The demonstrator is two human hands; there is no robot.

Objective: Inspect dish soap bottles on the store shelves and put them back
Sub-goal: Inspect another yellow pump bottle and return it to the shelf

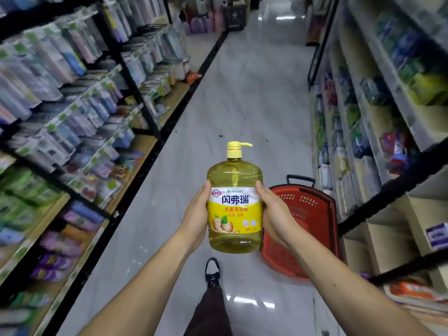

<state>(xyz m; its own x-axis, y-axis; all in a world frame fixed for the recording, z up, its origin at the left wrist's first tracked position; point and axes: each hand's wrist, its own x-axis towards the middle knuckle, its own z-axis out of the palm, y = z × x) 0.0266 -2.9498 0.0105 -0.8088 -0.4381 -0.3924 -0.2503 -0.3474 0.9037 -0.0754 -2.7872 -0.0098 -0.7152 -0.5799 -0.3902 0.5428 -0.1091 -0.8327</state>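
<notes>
A large clear bottle of yellow dish soap [234, 209] with a yellow pump top and a yellow-and-white label stands upright in the air over the aisle floor, label facing me. My left hand [196, 215] holds its left side with the thumb on the label's edge. On the opposite side, my right hand [272, 215] grips it the same way. Both arms reach forward from the bottom of the view.
A red shopping basket [312, 214] with a black handle sits on the floor just right of the bottle. Stocked shelves line the left [72, 122] and the right [378, 122]. The pale tiled aisle [249, 88] runs ahead; my shoe [212, 272] is below the bottle.
</notes>
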